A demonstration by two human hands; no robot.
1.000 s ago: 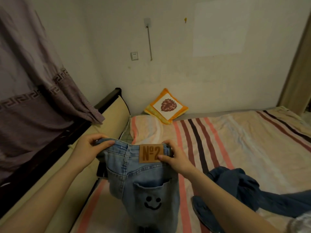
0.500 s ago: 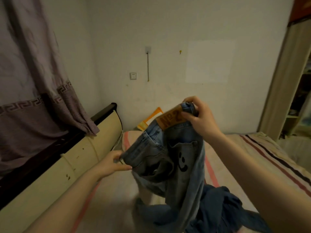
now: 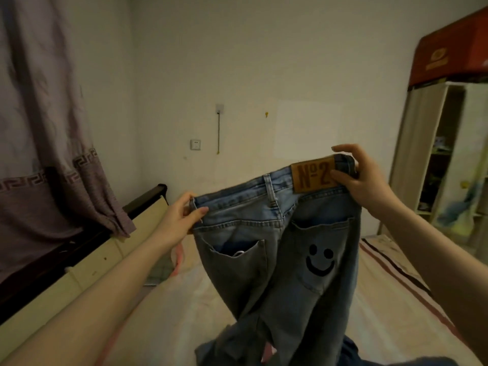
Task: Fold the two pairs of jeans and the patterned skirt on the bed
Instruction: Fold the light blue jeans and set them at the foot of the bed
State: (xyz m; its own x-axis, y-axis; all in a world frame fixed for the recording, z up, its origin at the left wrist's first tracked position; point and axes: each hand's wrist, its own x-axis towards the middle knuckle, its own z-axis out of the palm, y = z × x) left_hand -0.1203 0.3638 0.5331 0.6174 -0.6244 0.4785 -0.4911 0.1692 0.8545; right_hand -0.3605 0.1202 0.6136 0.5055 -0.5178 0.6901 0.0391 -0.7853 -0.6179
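Observation:
Light blue jeans (image 3: 280, 249) hang in the air above the bed, back side toward me, with a brown "No 2" patch at the waistband and a black smiley on the right back pocket. My left hand (image 3: 182, 216) pinches the left end of the waistband. My right hand (image 3: 361, 178) grips the right end beside the patch, held higher. The legs trail down to the striped bed (image 3: 380, 281). A darker blue garment (image 3: 353, 352) shows at the bottom edge, mostly hidden. The patterned skirt is out of view.
A cream padded headboard (image 3: 87, 268) with a dark rail runs along the left, under a purple curtain (image 3: 45, 143). A tall pale wardrobe (image 3: 443, 159) with a red box on top stands at the right. A wall socket (image 3: 195, 144) is on the far wall.
The jeans went from bunched low over the bed to lifted and spread wide between both hands. My left hand rose and pulled the waistband out to the left. The view tilted up.

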